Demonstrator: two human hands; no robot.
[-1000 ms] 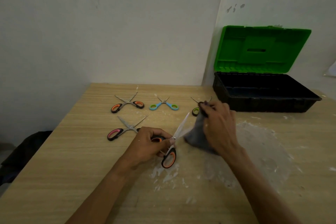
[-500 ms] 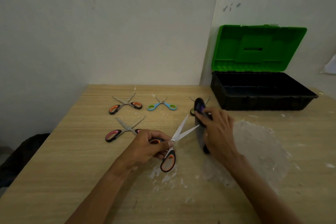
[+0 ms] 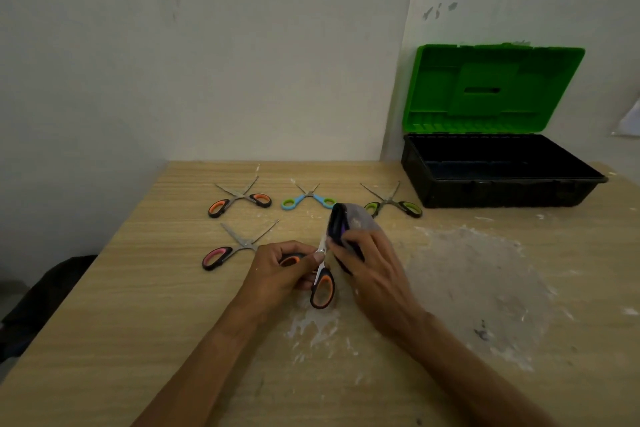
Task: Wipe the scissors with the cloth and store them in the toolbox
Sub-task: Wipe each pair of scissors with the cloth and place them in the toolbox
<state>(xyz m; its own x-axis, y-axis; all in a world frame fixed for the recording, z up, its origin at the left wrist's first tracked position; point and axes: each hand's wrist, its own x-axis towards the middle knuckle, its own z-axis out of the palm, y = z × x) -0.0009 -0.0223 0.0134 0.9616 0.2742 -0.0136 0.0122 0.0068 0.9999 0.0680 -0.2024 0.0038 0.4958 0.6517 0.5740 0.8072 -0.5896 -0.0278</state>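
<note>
The left hand [image 3: 278, 270] curls its fingers round one handle of the orange-handled scissors [image 3: 322, 291], thumb near the pivot; the right hand [image 3: 375, 276], just right of those scissors, grips a dark cloth [image 3: 341, 229] bunched over the blades; both forearms reach in from below, converging on the scissors.

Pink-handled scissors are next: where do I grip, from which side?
Take the pink-handled scissors by the pink handle loop, from the left: it lies free at the near-left end, the spread blades point away, the left hand hides the other handle.
</note>
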